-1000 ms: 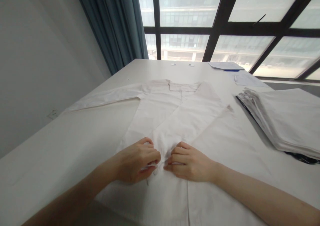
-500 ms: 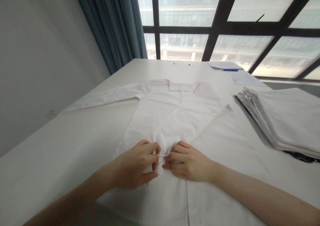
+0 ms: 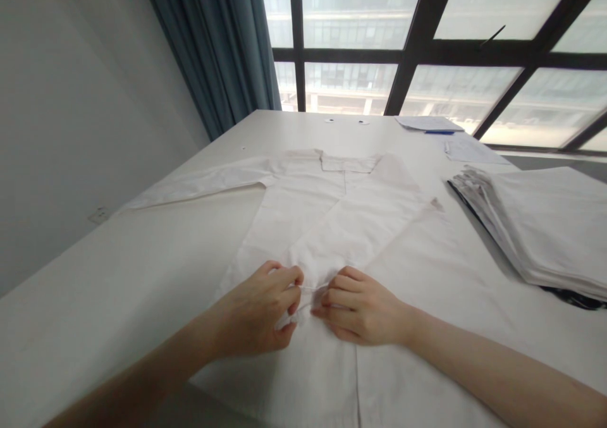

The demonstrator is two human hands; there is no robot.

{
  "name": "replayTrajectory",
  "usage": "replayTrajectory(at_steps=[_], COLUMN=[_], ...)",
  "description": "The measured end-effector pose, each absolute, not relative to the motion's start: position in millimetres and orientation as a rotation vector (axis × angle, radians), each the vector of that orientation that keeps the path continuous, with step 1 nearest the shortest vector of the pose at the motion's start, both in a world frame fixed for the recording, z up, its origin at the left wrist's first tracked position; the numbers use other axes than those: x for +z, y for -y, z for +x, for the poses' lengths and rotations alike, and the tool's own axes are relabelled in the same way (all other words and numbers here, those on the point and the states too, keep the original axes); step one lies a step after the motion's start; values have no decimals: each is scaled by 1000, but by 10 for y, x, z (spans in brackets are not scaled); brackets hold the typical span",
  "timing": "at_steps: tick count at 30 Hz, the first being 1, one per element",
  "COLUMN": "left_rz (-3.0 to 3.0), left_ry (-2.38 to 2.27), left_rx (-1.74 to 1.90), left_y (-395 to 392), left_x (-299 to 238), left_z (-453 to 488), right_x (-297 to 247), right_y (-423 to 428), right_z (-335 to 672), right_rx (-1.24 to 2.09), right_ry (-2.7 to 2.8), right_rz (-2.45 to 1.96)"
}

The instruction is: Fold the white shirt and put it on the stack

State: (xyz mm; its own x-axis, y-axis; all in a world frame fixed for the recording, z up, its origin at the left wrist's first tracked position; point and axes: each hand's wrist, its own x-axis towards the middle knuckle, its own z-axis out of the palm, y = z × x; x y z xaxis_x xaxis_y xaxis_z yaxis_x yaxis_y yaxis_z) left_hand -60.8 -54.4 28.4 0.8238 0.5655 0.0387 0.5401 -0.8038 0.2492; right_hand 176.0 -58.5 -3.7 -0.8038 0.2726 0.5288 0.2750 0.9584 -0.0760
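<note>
A white long-sleeved garment with a wrap-over front lies spread on the table, collar end away from me and one sleeve stretched to the left. Across the middle of its front, a thin white tie runs taut between my two hands. My left hand is closed on the tie's left side, fingers curled and thumb held lower. Close by on the right, my right hand has its fingers bent around the other side of the tie, resting against the cloth. The fingertips partly hide the tie's ends.
To the right lies a stack of folded white cloth with something black beneath it. Papers and a blue pen are at the table's far right. Behind the white table stand a blue curtain and dark-framed windows.
My left hand has shifted slightly left and its thumb has drawn in. More of the tie shows between the hands. The right hand stays nearly in place.
</note>
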Motion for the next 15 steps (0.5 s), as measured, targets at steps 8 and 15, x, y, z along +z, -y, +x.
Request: replayTrajectory(at_steps=[8,15], left_rz=[2849,2783], left_ry=[-850,-801], left_rx=[178,73], left_y=[517,474], left_x=[322,342], left_z=[-637,-657], right_x=[-40,-72], right_y=[580,576], right_z=[1794,1783], right_rx=[38,86], right_ry=[2520,2581], right_rz=[-494,-527])
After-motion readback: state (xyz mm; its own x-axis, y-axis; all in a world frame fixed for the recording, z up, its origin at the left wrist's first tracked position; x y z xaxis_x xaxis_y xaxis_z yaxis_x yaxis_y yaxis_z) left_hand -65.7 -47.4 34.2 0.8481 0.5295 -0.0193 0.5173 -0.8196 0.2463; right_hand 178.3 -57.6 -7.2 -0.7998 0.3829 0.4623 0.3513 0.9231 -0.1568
